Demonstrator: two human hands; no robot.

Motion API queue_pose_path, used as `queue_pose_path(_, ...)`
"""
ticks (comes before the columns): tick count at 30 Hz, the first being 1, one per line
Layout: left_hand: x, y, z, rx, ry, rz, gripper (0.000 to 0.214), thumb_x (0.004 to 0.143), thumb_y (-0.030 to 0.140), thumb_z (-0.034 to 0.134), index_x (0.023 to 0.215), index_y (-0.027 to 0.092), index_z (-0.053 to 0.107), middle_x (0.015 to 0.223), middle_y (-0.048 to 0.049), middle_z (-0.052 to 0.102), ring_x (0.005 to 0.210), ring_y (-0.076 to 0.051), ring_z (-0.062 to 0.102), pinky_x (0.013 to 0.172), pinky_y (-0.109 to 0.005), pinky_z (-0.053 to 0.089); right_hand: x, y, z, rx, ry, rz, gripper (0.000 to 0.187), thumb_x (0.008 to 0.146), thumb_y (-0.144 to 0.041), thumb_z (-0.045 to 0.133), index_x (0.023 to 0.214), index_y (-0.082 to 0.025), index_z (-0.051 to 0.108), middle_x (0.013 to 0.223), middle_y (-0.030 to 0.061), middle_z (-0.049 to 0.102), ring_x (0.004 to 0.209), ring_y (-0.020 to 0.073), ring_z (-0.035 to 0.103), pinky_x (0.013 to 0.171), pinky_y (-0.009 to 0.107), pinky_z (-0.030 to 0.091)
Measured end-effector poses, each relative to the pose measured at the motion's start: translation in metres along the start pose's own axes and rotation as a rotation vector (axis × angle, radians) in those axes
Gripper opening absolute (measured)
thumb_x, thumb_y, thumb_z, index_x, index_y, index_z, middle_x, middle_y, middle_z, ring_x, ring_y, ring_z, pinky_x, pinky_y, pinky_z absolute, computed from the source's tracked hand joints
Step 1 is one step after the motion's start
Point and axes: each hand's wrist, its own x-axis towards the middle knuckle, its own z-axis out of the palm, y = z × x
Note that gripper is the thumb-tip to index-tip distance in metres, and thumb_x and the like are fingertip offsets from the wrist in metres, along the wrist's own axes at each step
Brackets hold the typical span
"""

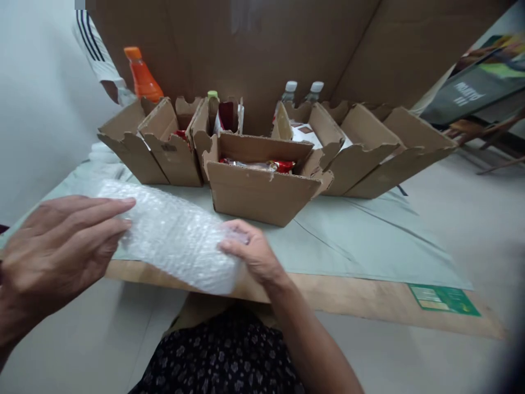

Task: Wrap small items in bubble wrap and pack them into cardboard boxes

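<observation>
A sheet of clear bubble wrap (172, 235) lies in front of me over the near edge of a wooden board. My left hand (57, 251) rests on its left end with the fingers stretched flat. At the right end, my right hand (252, 254) pinches the wrap's corner between thumb and fingers. Just beyond the wrap stands an open cardboard box (258, 189) holding red and silvery packets (262, 164).
Several more open cardboard boxes (164, 142) stand in a row behind, on a pale green sheet (369, 241). An orange bottle (141, 76) and clear bottles (289, 92) stand at the back against a big cardboard wall. Another person's striped sleeve (92, 46) shows top left.
</observation>
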Motion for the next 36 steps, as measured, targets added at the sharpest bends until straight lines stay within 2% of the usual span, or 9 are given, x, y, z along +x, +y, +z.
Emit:
queue_pose_path(5,0.004,0.037,0.072,0.006,-0.202,0.236,0.024,0.096,0.015,0.060,0.117,0.025,0.068,0.121,-0.0083,0.076,0.101,-0.026,0.073,0.091,-0.048,0.061,-0.026,-0.046,-0.087,-0.822,0.097,-0.013,0.031,0.081,-0.047,0.075,0.101,-0.023,0.074,0.087,0.0013,0.073,0.075,0.0177,0.063,0.070,0.031,0.049)
queue_pose_path(8,-0.004,0.048,0.110,-0.054,-0.273,0.198,0.013,0.098,0.020,0.061,0.107,0.018,0.069,0.114,-0.0119,0.076,0.098,-0.026,0.072,0.088,-0.046,0.061,-0.043,-0.045,-0.131,-1.321,0.228,0.027,0.041,0.086,-0.048,0.067,0.115,-0.020,0.073,0.096,0.0081,0.077,0.085,0.0266,0.069,0.079,0.041,0.053)
queue_pose_path(11,-0.008,0.051,0.124,-0.058,-0.221,0.111,0.016,0.097,0.017,0.060,0.110,0.018,0.069,0.121,-0.0137,0.074,0.112,-0.029,0.068,0.093,-0.048,0.059,-0.065,-0.035,-0.152,-1.663,0.452,-0.057,0.049,0.092,-0.050,0.060,0.124,-0.015,0.070,0.116,0.0171,0.076,0.105,0.0380,0.069,0.090,0.055,0.051)
queue_pose_path(15,-0.007,0.061,0.138,-0.049,-0.207,0.079,0.030,0.098,0.013,0.057,0.127,0.019,0.063,0.139,-0.0159,0.067,0.131,-0.030,0.060,0.106,-0.049,0.054,-0.074,-0.014,-0.126,-1.653,0.506,-0.260,0.038,0.101,-0.041,0.052,0.125,-0.018,0.069,0.131,0.0162,0.071,0.117,0.0359,0.065,0.101,0.058,0.048)
queue_pose_path(21,-0.021,0.065,0.173,-0.003,-0.455,0.143,0.048,0.103,0.035,0.052,0.149,0.022,0.051,0.156,-0.0120,0.055,0.150,-0.031,0.043,0.129,-0.057,0.020,-0.039,0.040,-0.049,-1.485,-0.068,-0.273,0.049,0.102,-0.023,0.048,0.151,-0.021,0.052,0.158,0.0122,0.052,0.147,0.0305,0.045,0.118,0.053,0.039)
queue_pose_path(26,-0.032,0.047,0.172,-0.044,-0.526,0.149,0.063,0.101,0.051,0.053,0.158,0.032,0.039,0.168,-0.0053,0.040,0.159,-0.030,0.028,0.132,-0.053,0.004,-0.092,0.046,-0.105,-1.634,0.070,-0.167,0.062,0.104,-0.050,0.048,0.161,-0.026,0.038,0.169,0.0090,0.036,0.156,0.0312,0.033,0.124,0.055,0.030)
queue_pose_path(30,-0.033,0.042,0.165,-0.080,-0.529,0.137,0.063,0.102,0.048,0.051,0.161,0.034,0.032,0.169,-0.0044,0.037,0.159,-0.029,0.026,0.132,-0.053,0.007,-0.152,0.025,-0.162,-1.792,0.324,-0.089,0.055,0.107,-0.042,0.039,0.160,-0.028,0.039,0.163,0.0105,0.045,0.150,0.0316,0.044,0.117,0.054,0.037)
queue_pose_path(34,-0.026,0.059,0.159,-0.099,-0.477,0.129,0.061,0.104,0.041,0.047,0.162,0.029,0.031,0.170,-0.0088,0.033,0.161,-0.030,0.021,0.131,-0.055,0.011,-0.145,0.015,-0.148,-1.771,0.545,-0.185,0.043,0.105,-0.036,0.045,0.143,-0.020,0.059,0.152,0.0168,0.057,0.144,0.0358,0.050,0.110,0.056,0.043)
queue_pose_path(36,-0.020,0.075,0.161,-0.103,-0.455,0.143,0.059,0.104,0.040,0.048,0.160,0.025,0.036,0.169,-0.0114,0.036,0.161,-0.032,0.020,0.131,-0.058,0.009,-0.119,0.019,-0.119,-1.707,0.445,-0.254,0.040,0.104,-0.032,0.048,0.141,-0.020,0.060,0.156,0.0159,0.053,0.146,0.0337,0.048,0.112,0.055,0.043)
